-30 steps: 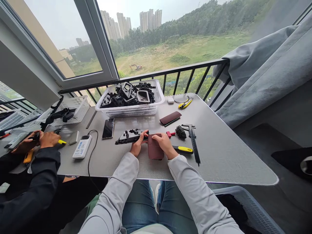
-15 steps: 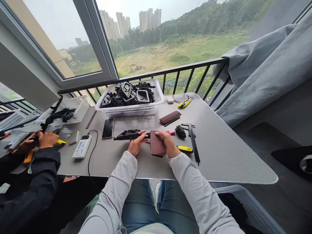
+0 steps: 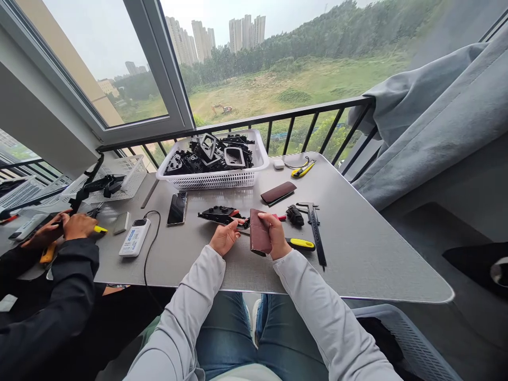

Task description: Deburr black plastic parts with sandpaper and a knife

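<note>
My right hand (image 3: pixel 277 234) is closed round a folded dark red-brown sheet (image 3: pixel 260 233), held upright over the front part of the table. Just left of it, my left hand (image 3: pixel 225 237) has its thumb and fingers pressed together near the end of a black plastic part (image 3: pixel 220 214); its grip is partly hidden. A second red-brown piece (image 3: pixel 278 193) lies behind my hands. To the right are a crumpled black bundle (image 3: pixel 294 215), a black caliper (image 3: pixel 316 235) and a yellow-and-black handle (image 3: pixel 301 244).
A white basket (image 3: pixel 214 181) of black parts stands at the back. Phone (image 3: pixel 177 208), cabled white device (image 3: pixel 135 238) and yellow cutter (image 3: pixel 304 169) lie on the table (image 3: pixel 377 259). At the left, another person's hands (image 3: pixel 77 226) work beside a second basket (image 3: pixel 130 182).
The black part has shifted right and turned in my left hand's grasp. My right hand and the folded sheet have moved slightly right, with the sheet now more upright.
</note>
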The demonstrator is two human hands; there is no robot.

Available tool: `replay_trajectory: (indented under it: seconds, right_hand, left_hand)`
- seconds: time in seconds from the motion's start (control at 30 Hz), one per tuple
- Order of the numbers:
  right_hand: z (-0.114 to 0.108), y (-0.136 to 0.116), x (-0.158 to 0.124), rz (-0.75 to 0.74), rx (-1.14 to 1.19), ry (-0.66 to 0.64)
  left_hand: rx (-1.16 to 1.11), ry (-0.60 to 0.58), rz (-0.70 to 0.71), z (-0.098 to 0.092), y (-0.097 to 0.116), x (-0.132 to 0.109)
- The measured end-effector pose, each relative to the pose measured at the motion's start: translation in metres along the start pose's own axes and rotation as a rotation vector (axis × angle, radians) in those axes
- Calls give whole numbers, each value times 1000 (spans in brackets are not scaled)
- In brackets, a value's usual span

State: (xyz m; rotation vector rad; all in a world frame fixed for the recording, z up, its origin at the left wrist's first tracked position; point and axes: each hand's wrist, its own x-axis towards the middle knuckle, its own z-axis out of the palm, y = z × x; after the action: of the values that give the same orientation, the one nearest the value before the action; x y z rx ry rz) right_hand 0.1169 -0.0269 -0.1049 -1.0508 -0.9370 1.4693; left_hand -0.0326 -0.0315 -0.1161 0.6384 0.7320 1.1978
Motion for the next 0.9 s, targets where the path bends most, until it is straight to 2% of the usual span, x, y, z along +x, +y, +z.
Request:
replay_trajectory:
  seconds: [0.17,0.23,0.4,0.57,0.77,0.9]
  right_hand:
    - [8,-1,-4,66,377,-3]
    - [11,-2,-5,72,401,-28]
    - [13,1,-4,28,251,-15]
    - [10,8,-1,5,170,-13]
    - [10,14,2,-108,-101,-66]
    - [11,19,1,-202,-305,-78]
  left_hand:
    - [-48,9,-12,5,-7,1]
    - [-59,28,-2,5,-9,3]
    - [-78,73,23,5,-8,6]
    - [-36,172,75,4,-6,8]
    - [293,307,308,-3,-11,12]
    - [501,334,382,-9,-15,13]
